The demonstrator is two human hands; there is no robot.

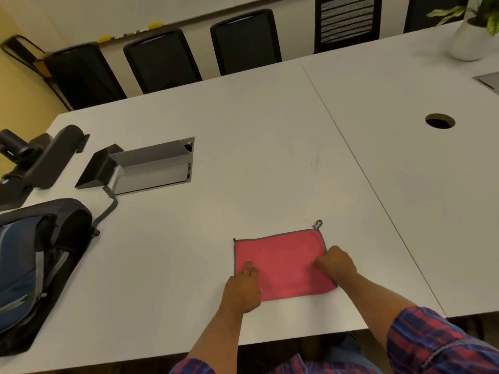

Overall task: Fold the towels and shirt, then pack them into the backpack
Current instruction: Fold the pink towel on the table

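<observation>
A pink towel (283,265) with a grey hem and a small hanging loop lies flat as a rectangle on the white table (243,157), near the front edge. My left hand (243,287) rests on the towel's left part, two straight fingers pressing down on it. My right hand (336,263) sits over the towel's right edge with its fingers curled onto the cloth. A blue and black backpack (32,265) lies on the table at the far left, its top gaping open. No shirt or other towel is in view.
A grey cable box (154,166) with its lid up is set into the table behind the backpack, beside black devices (40,160). A round cable hole (439,121) and a potted plant (472,36) are at the right. Black chairs (162,60) line the far side.
</observation>
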